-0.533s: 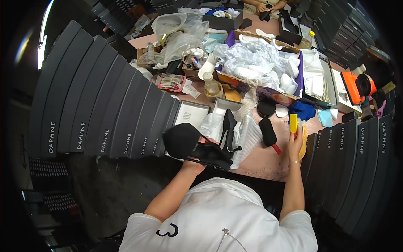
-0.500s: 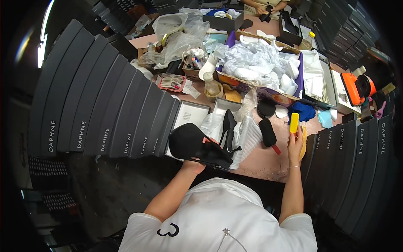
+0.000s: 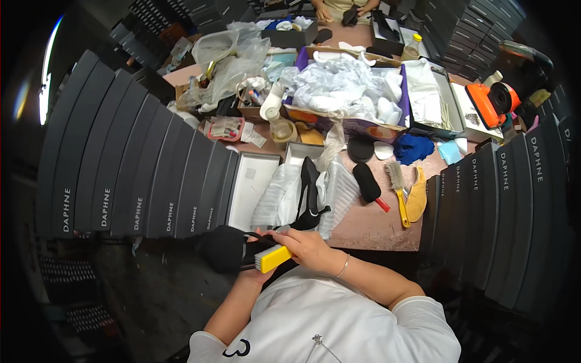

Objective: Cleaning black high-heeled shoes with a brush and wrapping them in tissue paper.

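Observation:
Close to my body, my left hand [image 3: 255, 276] grips a black shoe [image 3: 223, 249], its broad rounded part pointing left and partly dark against the floor. My right hand [image 3: 313, 249] is closed on a yellow block brush [image 3: 274, 259] with short grey bristles, held against the shoe's near side. Some fingers of both hands are hidden behind the shoe and brush. Just beyond, another black high-heeled shoe [image 3: 308, 187] lies on white tissue paper [image 3: 279, 192] in an open shoe box [image 3: 247, 181].
Right of the box lie a black pad with a red handle [image 3: 368, 183], a yellow-handled brush [image 3: 400, 196] and a tan piece [image 3: 417, 196]. Dark shoe boxes [image 3: 139, 169] line the left; more boxes [image 3: 484, 212] stand right. A carton of white paper [image 3: 345, 88] sits behind. Another person's hands [image 3: 360, 9] work opposite.
My right hand has brought the yellow block brush from the table's right side leftward to the shoe. The shoe in my left hand has moved left and nearer my body.

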`<state>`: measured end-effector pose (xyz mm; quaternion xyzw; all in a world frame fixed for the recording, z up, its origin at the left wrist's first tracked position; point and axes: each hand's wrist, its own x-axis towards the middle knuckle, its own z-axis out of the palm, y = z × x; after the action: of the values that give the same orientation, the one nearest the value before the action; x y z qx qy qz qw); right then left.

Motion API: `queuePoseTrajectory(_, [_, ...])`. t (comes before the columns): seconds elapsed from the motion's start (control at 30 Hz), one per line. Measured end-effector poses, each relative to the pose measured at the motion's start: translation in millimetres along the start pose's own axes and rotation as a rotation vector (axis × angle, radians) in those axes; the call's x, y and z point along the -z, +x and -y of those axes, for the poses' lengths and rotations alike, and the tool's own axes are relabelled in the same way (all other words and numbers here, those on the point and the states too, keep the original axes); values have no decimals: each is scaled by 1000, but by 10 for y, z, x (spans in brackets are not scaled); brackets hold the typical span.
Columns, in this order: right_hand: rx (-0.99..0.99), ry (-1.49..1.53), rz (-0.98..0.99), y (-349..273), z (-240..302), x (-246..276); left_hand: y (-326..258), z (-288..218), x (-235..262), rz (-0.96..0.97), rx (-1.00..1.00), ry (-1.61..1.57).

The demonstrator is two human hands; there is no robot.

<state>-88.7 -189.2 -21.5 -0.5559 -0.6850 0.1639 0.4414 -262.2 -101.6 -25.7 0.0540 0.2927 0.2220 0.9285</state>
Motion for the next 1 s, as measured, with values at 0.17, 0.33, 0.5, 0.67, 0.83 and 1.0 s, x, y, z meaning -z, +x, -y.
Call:
queuePoseTrajectory(0.17, [-102,156,38,-61,56,-53,-171,63,139,-125,-272,437])
queuePoseTrajectory(0.33, [-853,374,303,-436,-118,366,-131,-177,404,-60,-508,280])
queuePoseTrajectory(0.5, [-527,245,185,-675,8,342,-57,-218,451,-165,-625,248])
queuePoseTrajectory(0.67, [-5,-182,405,-124,288,-18,-109,-7,278,-86,-607,241])
queuePoseTrajectory(0.83, [-80,-323,584,-186,339,-8,-178,-440,660,-100,-577,546])
queuePoseTrajectory(1.0, [-65,-292,396,-188,433,381,-70,-586,526,-228,-663,477])
